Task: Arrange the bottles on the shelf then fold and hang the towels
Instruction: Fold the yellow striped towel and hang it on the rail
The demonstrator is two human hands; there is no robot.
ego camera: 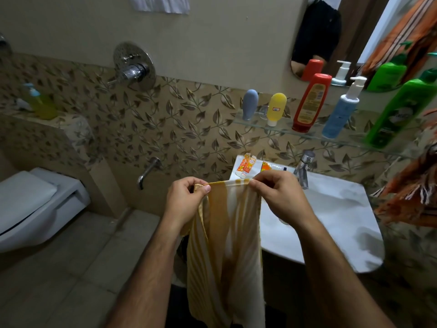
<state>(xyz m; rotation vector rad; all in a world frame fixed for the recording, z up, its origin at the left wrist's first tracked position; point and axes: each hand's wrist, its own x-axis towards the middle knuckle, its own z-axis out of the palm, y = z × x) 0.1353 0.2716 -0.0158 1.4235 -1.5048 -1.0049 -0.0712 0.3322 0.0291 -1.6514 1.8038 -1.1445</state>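
A yellow and white striped towel (227,245) hangs down in front of me, held by its top edge. My left hand (186,200) pinches the left corner and my right hand (276,192) pinches the right corner, the edge stretched between them. On the glass shelf (260,127) stand a grey bottle (250,104), a yellow bottle (276,108), a red bottle (311,102), a blue pump bottle (340,112) and a green bottle (399,112). An orange patterned towel (411,183) hangs at the right edge.
A white washbasin (331,209) with a tap (303,166) is below the shelf, small tubes (246,165) on its rim. A toilet (35,204) stands at the left. Wall taps (134,67) and a mirror (331,31) are ahead. A white cloth (160,3) hangs at top.
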